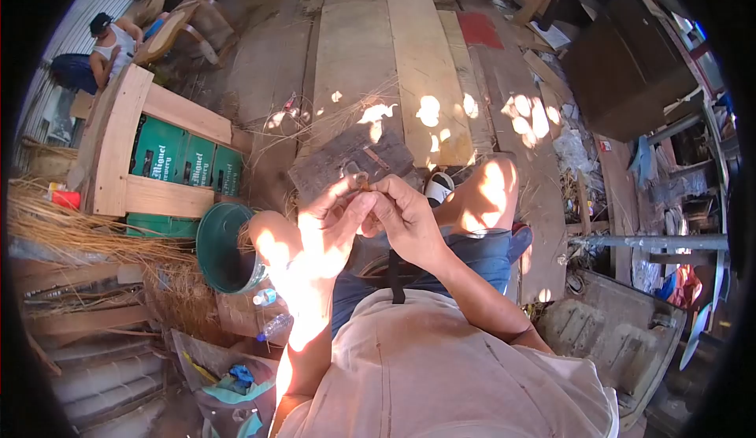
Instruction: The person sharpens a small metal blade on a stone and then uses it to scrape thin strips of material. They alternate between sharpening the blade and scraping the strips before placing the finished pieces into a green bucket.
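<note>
Both my hands meet in front of my knees with fingertips pinched together. Between them is a small loop-shaped piece (360,178), pale brown; its kind is too small to make out. My left hand (327,221), partly washed out by sunlight, is closed with thumb and fingers at the piece. My right hand (409,225) is closed too, its thumb and forefinger pressed against the same piece. Just beyond the hands, a dark worn wooden board (323,172) lies on the floor.
Left stand a green bucket (224,253), green crates (189,158) inside a wooden frame (179,113), and loose straw (87,229). Plastic bottles (274,326) lie nearer me. A person (114,48) sits far left. At right are a dark cabinet (626,60) and a metal bar (654,242).
</note>
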Available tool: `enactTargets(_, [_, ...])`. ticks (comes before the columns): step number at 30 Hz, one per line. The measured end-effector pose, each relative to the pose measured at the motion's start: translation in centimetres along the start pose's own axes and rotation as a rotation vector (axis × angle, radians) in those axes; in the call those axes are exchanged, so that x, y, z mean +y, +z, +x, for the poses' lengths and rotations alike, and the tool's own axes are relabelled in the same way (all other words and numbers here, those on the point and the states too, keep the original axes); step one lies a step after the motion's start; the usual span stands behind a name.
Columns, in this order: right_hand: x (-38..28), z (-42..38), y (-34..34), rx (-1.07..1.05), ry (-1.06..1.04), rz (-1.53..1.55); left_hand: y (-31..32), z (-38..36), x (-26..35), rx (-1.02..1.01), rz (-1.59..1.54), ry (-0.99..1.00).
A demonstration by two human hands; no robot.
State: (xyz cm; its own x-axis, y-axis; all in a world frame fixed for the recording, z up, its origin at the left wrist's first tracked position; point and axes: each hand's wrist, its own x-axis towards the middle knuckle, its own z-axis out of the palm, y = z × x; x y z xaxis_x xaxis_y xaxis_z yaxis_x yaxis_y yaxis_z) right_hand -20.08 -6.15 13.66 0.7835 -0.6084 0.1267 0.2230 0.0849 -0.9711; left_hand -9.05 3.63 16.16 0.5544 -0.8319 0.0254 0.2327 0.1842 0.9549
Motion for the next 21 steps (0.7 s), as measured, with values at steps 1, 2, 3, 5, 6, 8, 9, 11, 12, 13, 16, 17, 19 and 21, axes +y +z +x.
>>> enactTargets(1, [0.0,-0.1,0.2,-0.010,-0.003,0.005,0.7,-0.4,1.5,0.008,0.006,0.006])
enactTargets(2, [-0.1,-0.2,0.5,-0.021,-0.058,-0.057,1.5,-0.9,3.2,0.068,0.061,0.000])
enactTargets(3, [-0.2,-0.2,0.7,-0.031,-0.114,-0.119,2.0,-1.2,4.2,0.129,0.117,-0.005])
enactTargets(5, [-0.4,-0.4,1.5,-0.036,-0.156,-0.138,2.1,-1.6,4.7,0.216,0.092,-0.039])
enactTargets(6, [-0.6,-0.5,1.9,-0.031,-0.193,-0.163,1.7,-1.9,4.7,0.262,0.324,0.056])
enactTargets(8, [-1.6,-0.8,2.4,-0.072,-0.167,-0.166,1.1,-2.3,4.7,0.319,0.566,0.157])
enactTargets(9, [-2.1,-1.0,2.7,-0.100,-0.135,-0.180,0.8,-2.4,4.8,0.347,0.528,0.165])
enactTargets(11, [-3.1,-1.2,3.3,-0.111,-0.131,-0.144,0.4,-2.2,5.3,0.382,0.493,0.181])
enactTargets(12, [-3.4,-1.2,3.5,-0.109,-0.126,-0.115,0.3,-1.8,5.7,0.433,0.208,0.212])
enactTargets(13, [-3.4,-1.2,3.7,-0.115,-0.134,-0.111,0.1,-1.5,6.1,0.474,-0.079,0.240])
enactTargets(16, [-3.8,-1.0,4.0,-0.133,-0.130,0.044,0.2,-1.9,6.9,0.474,0.003,0.227])
enactTargets(17, [-4.3,-1.0,4.2,-0.122,-0.113,0.103,0.2,-2.1,6.9,0.474,0.021,0.159])
enactTargets(19, [-5.5,-0.9,4.5,-0.114,-0.107,0.171,0.1,-2.1,5.6,0.436,0.047,0.282])
enactTargets(21, [-7.1,-1.3,4.6,-0.183,-0.001,0.350,0.4,-2.2,5.4,0.430,0.156,0.401])
